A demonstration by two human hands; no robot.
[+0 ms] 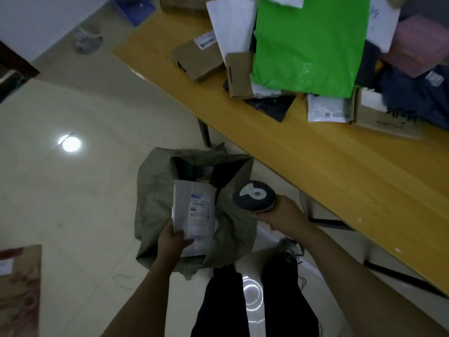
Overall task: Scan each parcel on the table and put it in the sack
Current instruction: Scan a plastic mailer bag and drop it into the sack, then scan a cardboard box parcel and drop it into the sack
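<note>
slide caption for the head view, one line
Left hand holds a white parcel over the open sack; right hand grips the scanner.

my left hand [173, 239] pinches a parcel [194, 210] (thumb across its face), arm reaching far; right hand [281, 212] grips the scanner [254, 195].

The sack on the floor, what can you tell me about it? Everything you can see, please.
The sack is grey-green, of crumpled woven-looking fabric, slumped on the pale tiled floor beside the yellow table. Its mouth gapes upward, dark inside, with a few items dimly showing. The left hand holds a white labelled parcel over the mouth; whether it touches the rim is unclear. The right hand holds a scanner by its table-side edge.
</note>
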